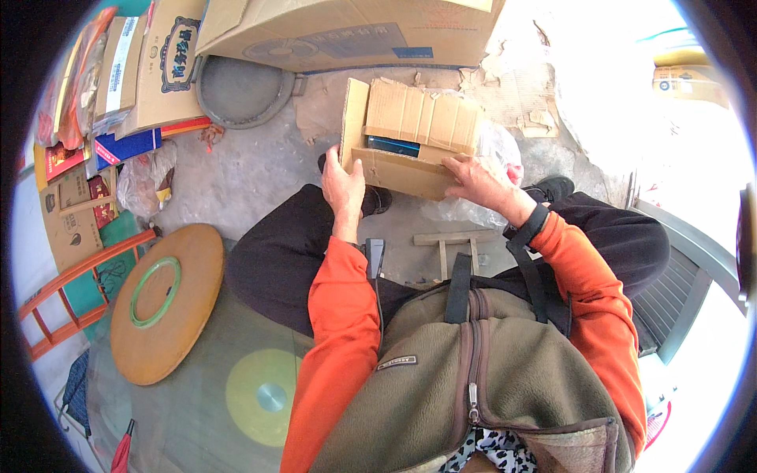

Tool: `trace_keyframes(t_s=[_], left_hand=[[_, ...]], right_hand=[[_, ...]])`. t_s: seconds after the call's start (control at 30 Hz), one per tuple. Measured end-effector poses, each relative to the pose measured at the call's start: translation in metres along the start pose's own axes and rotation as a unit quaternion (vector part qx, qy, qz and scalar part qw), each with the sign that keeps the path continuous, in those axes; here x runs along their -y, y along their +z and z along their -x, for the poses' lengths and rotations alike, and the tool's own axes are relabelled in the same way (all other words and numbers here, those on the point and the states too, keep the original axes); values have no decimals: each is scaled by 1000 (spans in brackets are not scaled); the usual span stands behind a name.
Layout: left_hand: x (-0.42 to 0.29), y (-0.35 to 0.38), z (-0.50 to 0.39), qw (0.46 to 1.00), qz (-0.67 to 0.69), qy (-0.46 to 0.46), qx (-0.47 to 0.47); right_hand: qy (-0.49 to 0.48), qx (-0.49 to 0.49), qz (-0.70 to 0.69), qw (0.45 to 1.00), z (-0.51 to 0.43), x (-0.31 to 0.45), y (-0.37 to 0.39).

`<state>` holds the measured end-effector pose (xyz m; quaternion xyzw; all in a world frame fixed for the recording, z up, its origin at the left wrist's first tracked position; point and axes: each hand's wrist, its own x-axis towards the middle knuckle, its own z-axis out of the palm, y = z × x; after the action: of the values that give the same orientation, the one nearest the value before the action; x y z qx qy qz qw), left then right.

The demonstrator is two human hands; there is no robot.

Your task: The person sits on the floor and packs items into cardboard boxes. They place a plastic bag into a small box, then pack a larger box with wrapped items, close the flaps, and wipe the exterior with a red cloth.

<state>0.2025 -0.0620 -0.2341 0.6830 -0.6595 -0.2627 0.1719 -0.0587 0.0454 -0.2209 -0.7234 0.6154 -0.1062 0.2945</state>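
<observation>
A small worn cardboard box point(408, 171) is between my two hands, above the floor in front of my knees. My left hand point(344, 184) grips its left corner, thumb on the near panel. My right hand point(486, 180) holds the near right edge, fingers on top. Through a gap between the flaps a dark blue and black item point(393, 146) shows; the rest of the contents is hidden. Clear plastic wrapping point(500, 148) lies against the box's right side, partly behind my right hand.
A large carton point(355, 41) stands beyond the box, beside a round dark grey lid-like object point(242, 91). Left are stacked cartons point(165, 71), an orange ladder-like frame point(65, 295) and a round wooden board point(195, 307) on a glass tabletop point(195, 402). A wooden frame point(455, 237) lies between my legs.
</observation>
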Motion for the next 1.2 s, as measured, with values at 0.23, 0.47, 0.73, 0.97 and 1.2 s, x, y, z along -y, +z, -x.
trace_keyframes(t_s=[0.23,0.47,0.73,0.97,1.2], left_hand=[[-5,2,-2,997,-36,-69,-17],[4,15,3,999,17,26,-16],[-9,61,23,980,-7,180,81],[-16,63,4,966,-119,170,152],[-50,65,-64,883,-242,361,175]], right_hand=[[-121,-58,69,989,-16,34,34],[-17,-8,185,983,-42,14,65],[4,-5,127,992,-28,6,67],[187,-85,130,970,-8,-69,34],[461,-117,-283,833,-25,-107,5]])
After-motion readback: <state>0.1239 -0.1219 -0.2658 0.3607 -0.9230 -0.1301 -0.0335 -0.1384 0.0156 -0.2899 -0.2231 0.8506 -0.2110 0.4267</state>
